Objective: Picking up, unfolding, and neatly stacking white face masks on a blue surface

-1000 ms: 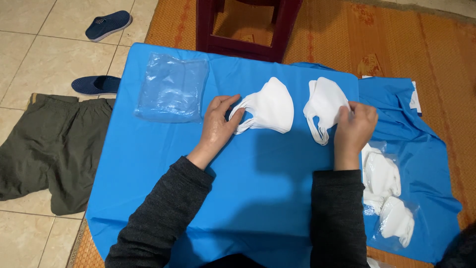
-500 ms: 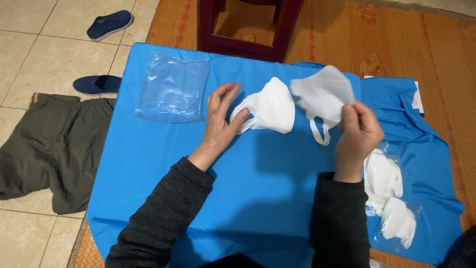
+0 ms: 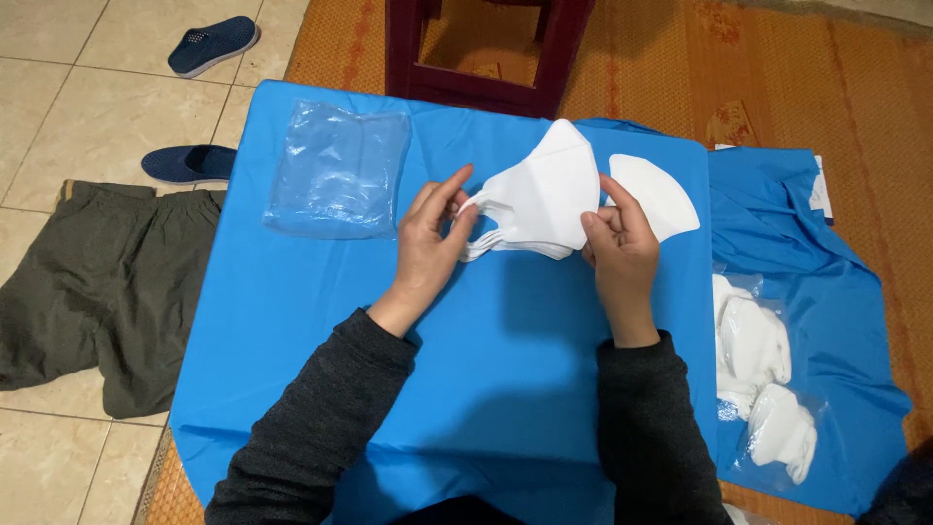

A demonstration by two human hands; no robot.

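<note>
I see both hands at the middle of the blue cloth-covered table, holding one white folded face mask lifted just above it. My left hand has its fingers half curled, pinching the mask's white ear loops at its left end. My right hand grips the mask's right edge between thumb and fingers.

A second white mask lies flat on the table, just to the right of the held one. I judge the work to be under way: two loose masks are out, and neither sits in a bag.

At the table's far left corner lies a clear flat plastic bag; it looks empty. To the right of the table, on a lower blue cloth, lie two clear plastic packets with white masks inside.
</note>
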